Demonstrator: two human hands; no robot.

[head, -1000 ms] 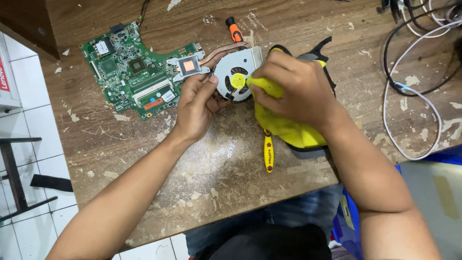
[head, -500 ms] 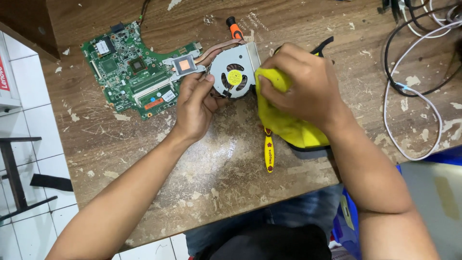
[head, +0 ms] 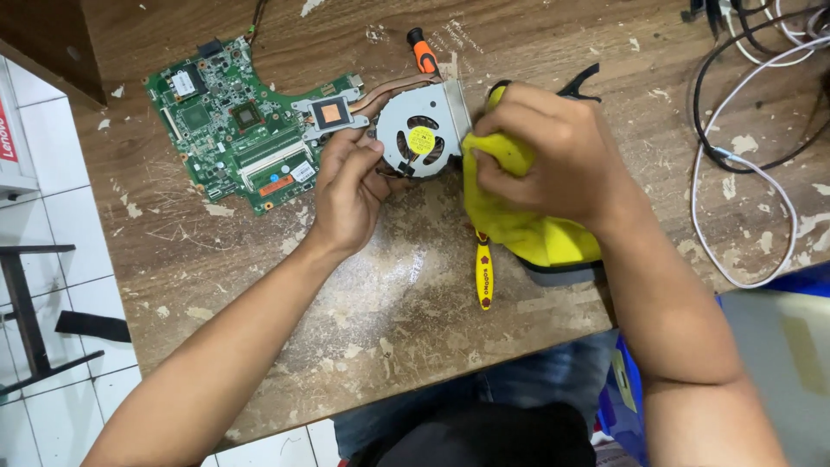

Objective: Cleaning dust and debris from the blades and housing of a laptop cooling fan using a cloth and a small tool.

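A matt grey metal fan (head: 422, 140) with a copper pipe (head: 393, 88), a soft yellow cloth (head: 519, 220), and a worn, scratched wooden table (head: 389, 285) flecked with pale paint.

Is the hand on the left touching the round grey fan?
Touching. In the head view, the left hand has its fingertips pressed against the lower left edge of the grey fan, with no gap visible between them.

The cooling fan (head: 421, 138) is silver-grey with a round yellow sticker at its hub. The cloth (head: 527, 227) is bright yellow. The circuit board (head: 238, 130) near the bench's far left corner is green, its heat pipe (head: 399, 85) copper-coloured. The bench (head: 372, 294) is brown wood flecked with pale chipped patches. One screwdriver handle (head: 423, 54) is orange and black, another (head: 483, 272) yellow.
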